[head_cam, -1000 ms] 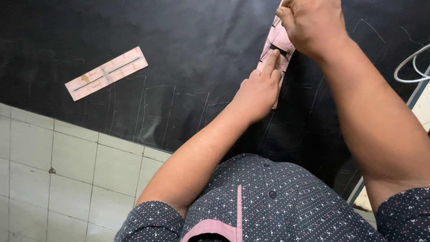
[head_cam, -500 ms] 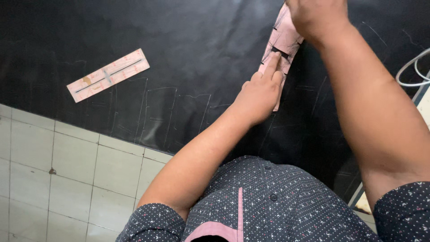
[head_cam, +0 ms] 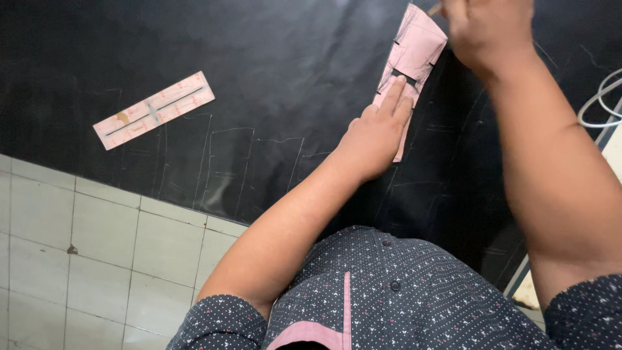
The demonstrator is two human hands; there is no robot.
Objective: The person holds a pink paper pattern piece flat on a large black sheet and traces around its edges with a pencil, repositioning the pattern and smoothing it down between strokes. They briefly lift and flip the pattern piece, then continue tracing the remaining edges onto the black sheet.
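A pink card template (head_cam: 414,48) with cut-out notches lay flat on a sheet of black material (head_cam: 272,78) near the top of the view, right of centre. Its lower end was hidden under the left hand (head_cam: 376,139), and its upper corner ran close to the frame edge.

The left hand pressed down on the template with fingers (head_cam: 396,97) stretched flat, released rather than clenched, the fingertips resting at a dark slot in the card. The right hand (head_cam: 486,29) hovered at the template's upper right edge, closed around a thin stick-like marker (head_cam: 434,9); only a short tip of it showed, and the top of the hand was cut off by the frame, so what kind of tool it was could not be told.

Faint chalk outlines (head_cam: 253,162) of repeated shapes were marked across the black sheet, hard to make out in places. Well apart to the left lay a second long pink template (head_cam: 154,110) with a narrow slot. The black sheet covered the worktop, beyond whose edge pale floor tiles (head_cam: 78,259) showed. A white cord (head_cam: 599,100) looped at the right edge, partly out of view.
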